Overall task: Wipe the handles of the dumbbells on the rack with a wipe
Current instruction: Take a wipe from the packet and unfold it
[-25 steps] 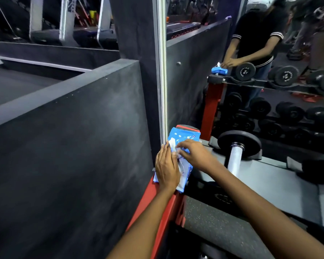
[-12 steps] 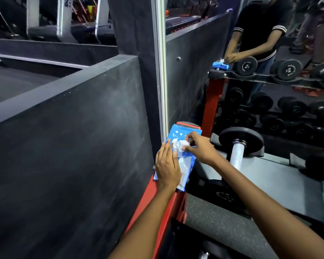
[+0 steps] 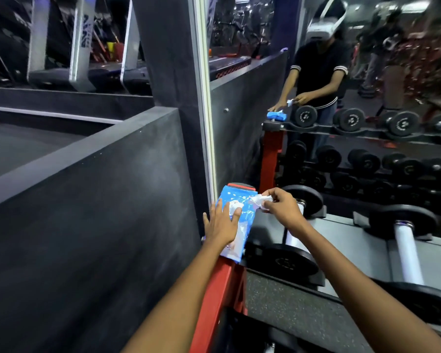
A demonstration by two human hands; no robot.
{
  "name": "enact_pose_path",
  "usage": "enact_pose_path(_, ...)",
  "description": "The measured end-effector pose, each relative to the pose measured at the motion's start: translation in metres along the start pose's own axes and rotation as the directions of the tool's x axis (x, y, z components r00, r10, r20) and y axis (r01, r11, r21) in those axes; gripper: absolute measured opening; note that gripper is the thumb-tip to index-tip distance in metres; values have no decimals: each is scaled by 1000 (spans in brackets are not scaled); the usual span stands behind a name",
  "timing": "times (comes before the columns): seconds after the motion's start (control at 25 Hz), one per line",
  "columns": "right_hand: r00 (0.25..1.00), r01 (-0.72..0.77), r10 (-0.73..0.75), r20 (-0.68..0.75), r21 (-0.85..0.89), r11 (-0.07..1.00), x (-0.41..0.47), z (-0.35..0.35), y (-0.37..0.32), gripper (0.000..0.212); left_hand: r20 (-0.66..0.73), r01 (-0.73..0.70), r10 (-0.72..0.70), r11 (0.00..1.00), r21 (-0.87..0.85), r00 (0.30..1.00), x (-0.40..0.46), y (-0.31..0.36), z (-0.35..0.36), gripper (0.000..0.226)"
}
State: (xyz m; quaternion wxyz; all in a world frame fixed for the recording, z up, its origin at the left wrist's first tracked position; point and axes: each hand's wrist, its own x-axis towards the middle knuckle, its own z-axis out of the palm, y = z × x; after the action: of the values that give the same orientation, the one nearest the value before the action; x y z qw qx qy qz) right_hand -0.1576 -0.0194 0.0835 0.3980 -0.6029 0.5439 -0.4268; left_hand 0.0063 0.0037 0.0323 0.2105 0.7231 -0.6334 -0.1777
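Note:
A blue pack of wipes (image 3: 245,200) lies on the red end post of the dumbbell rack (image 3: 224,284). My left hand (image 3: 220,225) presses flat on the pack with straight fingers. My right hand (image 3: 280,206) pinches a white wipe (image 3: 259,200) that stretches from the pack's opening toward the right. Just behind that hand lies the nearest dumbbell (image 3: 294,240), its silver handle partly hidden by my wrist. A second dumbbell (image 3: 405,248) with a silver handle lies further right on the grey shelf (image 3: 346,240).
A dark grey wall (image 3: 87,212) stands close on the left. A mirror (image 3: 367,98) behind the rack reflects a person and more rows of black dumbbells. Treadmills (image 3: 82,47) stand at the far left back. Speckled floor (image 3: 290,307) shows below the shelf.
My right hand has moved right and away from the pack, drawing the white wipe out of it. My left hand stays flat on the pack.

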Motion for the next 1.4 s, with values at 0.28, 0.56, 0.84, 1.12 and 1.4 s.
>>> enact_pose_path(0.28,989,95,-84,-120,87,992,-83,-64,-38,28,210,156,48,512,-844,977,-65,111,-50,18)
enact_pose_path(0.56,972,-21,152,-177,582,813,-153,-113,-41,27,193,74,183,511,-857,964,-122,140,-45,21)
enact_pose_path(0.84,971,-48,169,-171,552,832,-194,-102,-54,30,326,80,321,591,-802,889,-151,143,-47,8)
enact_pose_path(1.12,974,-108,212,-81,657,746,-221,-96,-57,11,240,121,198,474,-872,950,-163,138,-46,18)
enact_pose_path(1.4,985,-116,141,-104,218,969,-238,-83,-59,17,-67,-168,209,518,-839,976,-168,131,-46,19)
